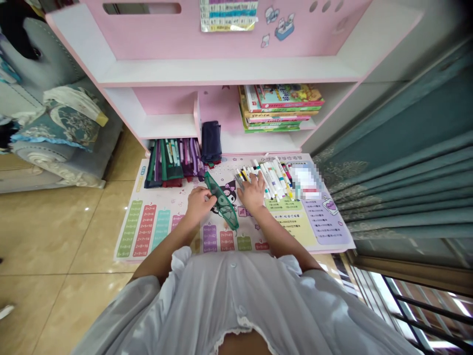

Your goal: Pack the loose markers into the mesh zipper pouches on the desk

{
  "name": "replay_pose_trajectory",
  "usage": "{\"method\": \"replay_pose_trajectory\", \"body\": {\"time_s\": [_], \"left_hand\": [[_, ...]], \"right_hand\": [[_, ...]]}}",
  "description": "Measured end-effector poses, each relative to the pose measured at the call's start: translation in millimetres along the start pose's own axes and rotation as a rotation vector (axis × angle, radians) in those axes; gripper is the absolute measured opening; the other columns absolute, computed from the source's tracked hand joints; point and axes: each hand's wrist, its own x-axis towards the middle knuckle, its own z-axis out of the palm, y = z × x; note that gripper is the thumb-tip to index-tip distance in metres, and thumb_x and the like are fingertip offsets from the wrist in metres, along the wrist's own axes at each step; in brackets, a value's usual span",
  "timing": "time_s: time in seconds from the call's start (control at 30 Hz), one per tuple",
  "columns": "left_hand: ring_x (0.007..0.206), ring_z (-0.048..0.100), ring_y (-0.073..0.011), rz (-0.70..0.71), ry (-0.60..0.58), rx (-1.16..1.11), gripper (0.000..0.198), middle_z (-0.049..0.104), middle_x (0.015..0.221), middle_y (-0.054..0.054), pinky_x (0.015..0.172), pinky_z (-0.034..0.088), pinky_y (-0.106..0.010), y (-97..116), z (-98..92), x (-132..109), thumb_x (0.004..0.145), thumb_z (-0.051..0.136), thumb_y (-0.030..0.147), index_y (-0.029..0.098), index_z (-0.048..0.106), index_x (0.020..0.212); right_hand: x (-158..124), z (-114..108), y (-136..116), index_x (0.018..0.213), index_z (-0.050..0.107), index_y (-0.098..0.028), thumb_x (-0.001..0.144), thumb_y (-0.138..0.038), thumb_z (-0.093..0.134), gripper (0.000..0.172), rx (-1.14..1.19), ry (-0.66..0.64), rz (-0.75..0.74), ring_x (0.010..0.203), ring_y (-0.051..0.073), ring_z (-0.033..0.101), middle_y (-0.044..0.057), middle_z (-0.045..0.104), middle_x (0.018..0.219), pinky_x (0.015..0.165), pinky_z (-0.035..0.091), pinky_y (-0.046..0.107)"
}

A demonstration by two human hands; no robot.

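My left hand (201, 201) is closed on the edge of a green mesh pencil pouch (223, 202), which slants over the printed desk mat. Through the mesh the mat's cartoon figure shows. My right hand (253, 193) lies with fingers spread on the left end of a pile of white marker pens (272, 178) with caps of several colours. Whether its fingertips grip a pen, I cannot tell. Left of the pouch, filled mesh pouches (168, 162) in green, purple and red lie in a row, with pens inside them.
A dark blue stack of folded pouches (212, 142) leans by the shelf divider. Books (283, 111) are stacked on the pink and white shelf (229, 74). A blurred-out white item (306, 181) lies right of the pens. Multiplication tables cover the desk mat (177, 197). A curtain (399, 138) hangs at right.
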Motion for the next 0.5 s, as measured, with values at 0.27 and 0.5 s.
{"method": "replay_pose_trajectory", "body": {"time_s": [0.27,0.5], "left_hand": [[0.103,0.063,-0.0256,0.011,0.093,-0.119,0.012,0.069,0.101,-0.006,0.096,0.048,-0.043,-6,2.5,-7,0.073,0.065,0.027,0.023,0.063,0.062],[0.106,0.062,-0.0256,-0.017,0.179,-0.143,0.019,0.069,0.103,-0.005,0.098,0.047,-0.044,-17,1.6,-8,0.075,0.065,0.030,0.022,0.062,0.058]], "right_hand": [[3,7,-2,0.080,0.073,-0.016,0.081,-0.022,0.062,0.013,0.016,-0.084,-0.017,0.146,0.038,0.025,0.017,0.052,0.140,0.115,0.025,0.058],[-6,-22,-22,0.058,0.063,-0.019,0.076,-0.023,0.064,0.019,0.355,0.063,-0.045,0.144,0.036,0.030,0.013,0.059,0.133,0.114,0.030,0.056]]}}
